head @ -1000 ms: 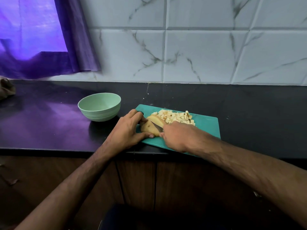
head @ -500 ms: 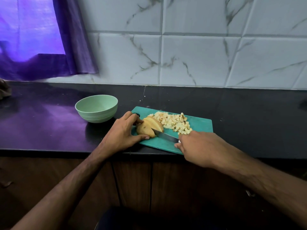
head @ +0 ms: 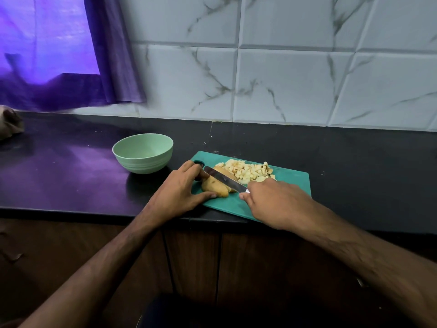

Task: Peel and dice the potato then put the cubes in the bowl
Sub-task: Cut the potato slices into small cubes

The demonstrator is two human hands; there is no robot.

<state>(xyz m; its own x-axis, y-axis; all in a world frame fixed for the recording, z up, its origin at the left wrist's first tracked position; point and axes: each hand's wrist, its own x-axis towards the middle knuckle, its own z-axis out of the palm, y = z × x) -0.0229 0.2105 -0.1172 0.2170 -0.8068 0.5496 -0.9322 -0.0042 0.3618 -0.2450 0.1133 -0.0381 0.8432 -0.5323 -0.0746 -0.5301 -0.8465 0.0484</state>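
The left hand (head: 179, 191) grips a potato piece (head: 216, 188) at the green cutting board's (head: 290, 179) left end. The right hand (head: 275, 201) clasps a knife (head: 224, 179), blade lying across it. Diced cubes (head: 248, 171) are heaped along the board's far edge; the bowl (head: 143, 153) sits left of the board on the counter (head: 354, 162).

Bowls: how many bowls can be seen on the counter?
1. The green bowl stands on the black counter, left of the cutting board. It looks empty.
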